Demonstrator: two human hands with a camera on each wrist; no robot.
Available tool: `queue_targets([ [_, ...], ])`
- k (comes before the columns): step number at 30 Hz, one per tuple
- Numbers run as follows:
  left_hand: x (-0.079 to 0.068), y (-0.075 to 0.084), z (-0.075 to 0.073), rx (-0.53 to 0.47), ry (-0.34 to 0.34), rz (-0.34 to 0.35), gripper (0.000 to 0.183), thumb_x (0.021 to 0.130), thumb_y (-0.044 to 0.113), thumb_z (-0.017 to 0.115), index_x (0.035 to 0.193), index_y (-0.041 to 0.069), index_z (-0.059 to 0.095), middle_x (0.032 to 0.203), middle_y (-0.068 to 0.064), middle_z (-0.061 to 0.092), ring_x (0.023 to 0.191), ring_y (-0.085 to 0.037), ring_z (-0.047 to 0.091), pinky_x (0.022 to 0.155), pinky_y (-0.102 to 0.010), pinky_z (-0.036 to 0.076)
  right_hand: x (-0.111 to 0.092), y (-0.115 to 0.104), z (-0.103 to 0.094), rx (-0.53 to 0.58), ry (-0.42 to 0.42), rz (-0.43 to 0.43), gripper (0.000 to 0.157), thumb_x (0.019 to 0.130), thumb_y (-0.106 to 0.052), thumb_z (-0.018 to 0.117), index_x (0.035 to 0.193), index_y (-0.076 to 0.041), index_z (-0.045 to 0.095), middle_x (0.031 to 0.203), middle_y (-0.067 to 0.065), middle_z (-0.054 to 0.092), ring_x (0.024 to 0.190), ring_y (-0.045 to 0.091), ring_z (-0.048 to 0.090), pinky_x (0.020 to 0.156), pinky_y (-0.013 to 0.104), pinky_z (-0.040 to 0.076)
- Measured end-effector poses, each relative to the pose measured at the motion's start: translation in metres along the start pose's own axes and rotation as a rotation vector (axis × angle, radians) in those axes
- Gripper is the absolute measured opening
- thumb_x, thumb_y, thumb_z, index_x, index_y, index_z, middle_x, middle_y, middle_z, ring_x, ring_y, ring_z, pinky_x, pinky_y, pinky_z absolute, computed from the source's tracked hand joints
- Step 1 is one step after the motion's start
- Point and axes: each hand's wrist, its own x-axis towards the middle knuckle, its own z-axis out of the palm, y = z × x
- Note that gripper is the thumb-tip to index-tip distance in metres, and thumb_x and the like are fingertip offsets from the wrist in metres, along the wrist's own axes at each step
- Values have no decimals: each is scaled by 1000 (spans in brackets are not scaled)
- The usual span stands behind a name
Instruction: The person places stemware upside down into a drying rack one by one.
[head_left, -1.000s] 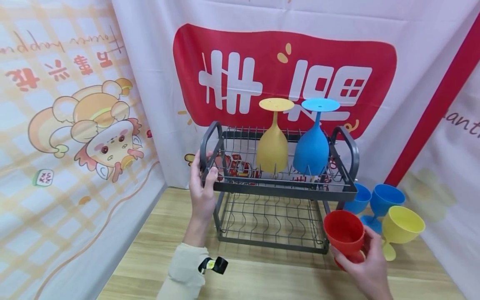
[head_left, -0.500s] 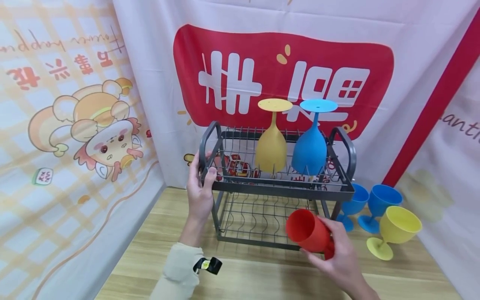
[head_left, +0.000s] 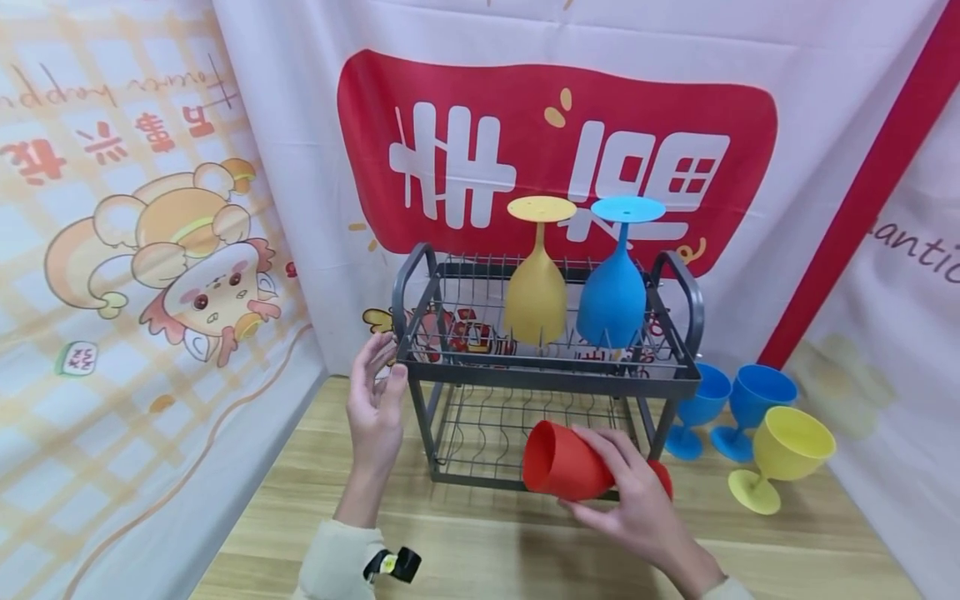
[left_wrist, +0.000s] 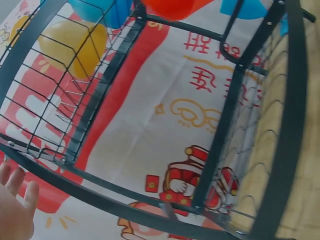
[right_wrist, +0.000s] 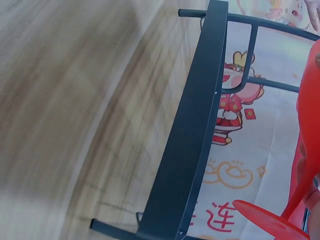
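Gripping the red cup (head_left: 566, 462), the right hand (head_left: 633, 500) holds it tipped on its side, mouth to the left, in front of the dish rack (head_left: 555, 380). Beside the rack's left end, the left hand (head_left: 375, 417) holds nothing, its thumb and fingers apart. Up top stand an upside-down yellow cup (head_left: 536, 304) and blue cup (head_left: 612, 304), while three upright cups (head_left: 793, 446) stand on the table (head_left: 450, 558) at right.

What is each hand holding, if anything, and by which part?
The right hand holds the red goblet by its bowl; the left hand holds nothing.
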Motion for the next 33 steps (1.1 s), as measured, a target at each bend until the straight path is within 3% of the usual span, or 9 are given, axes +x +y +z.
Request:
queue_targets([
  [4, -20, -9, -7, 22, 17, 3, 58, 102, 8, 64, 156, 6, 43, 150, -8, 56, 131, -30, 56, 104, -25, 47, 6, -7, 2, -43, -34, -45, 101, 64, -25, 104, 151, -29, 54, 140, 0, 59, 121, 24, 64, 78, 32, 67],
  [7, -39, -17, -7, 34, -13, -25, 55, 101, 5, 64, 152, 1, 44, 144, -10, 57, 122, -27, 59, 100, -21, 49, 9, -11, 4, -74, -43, -83, 102, 62, -27, 105, 151, -28, 54, 140, 1, 60, 120, 23, 65, 78, 33, 67],
  [13, -70, -27, 3, 49, -215, -134, 55, 100, 9, 63, 152, 12, 45, 141, -2, 61, 121, -23, 63, 99, -25, 52, 17, -20, 11, -75, -40, -146, 103, 62, -27, 105, 152, -27, 53, 141, 2, 59, 120, 22, 65, 80, 34, 67],
  [16, -80, -27, 11, 44, -327, -174, 59, 99, 15, 67, 153, 20, 45, 144, 0, 61, 125, -28, 64, 99, -28, 55, 20, -24, 14, -61, -56, -155, 102, 65, -28, 104, 153, -28, 52, 141, 1, 59, 121, 21, 65, 82, 34, 67],
  [20, -87, -24, 21, 30, -445, -219, 67, 95, 24, 73, 155, 25, 42, 149, -3, 59, 126, -32, 62, 97, -32, 58, 24, -29, 21, -61, -70, -171, 102, 66, -31, 103, 154, -28, 53, 140, 0, 60, 120, 19, 65, 84, 34, 67],
  [24, -90, -22, 29, 50, -523, -263, 74, 91, 31, 79, 155, 29, 42, 150, -5, 57, 124, -28, 62, 95, -32, 60, 26, -32, 26, -66, -85, -182, 99, 66, -33, 103, 153, -30, 54, 140, 0, 61, 121, 18, 65, 84, 33, 67],
  [27, -92, -21, 32, 73, -528, -281, 72, 89, 32, 81, 152, 31, 46, 145, -5, 59, 120, -25, 62, 92, -29, 61, 27, -33, 29, -65, -103, -186, 97, 68, -36, 101, 153, -32, 54, 141, -1, 61, 121, 17, 64, 84, 31, 66],
  [33, -93, -23, 33, 71, -524, -265, 58, 90, 26, 81, 143, 25, 58, 132, -4, 66, 113, -25, 64, 87, -28, 63, 29, -34, 29, -86, -127, -190, 94, 70, -39, 100, 153, -33, 54, 143, -2, 61, 124, 17, 62, 86, 33, 66],
])
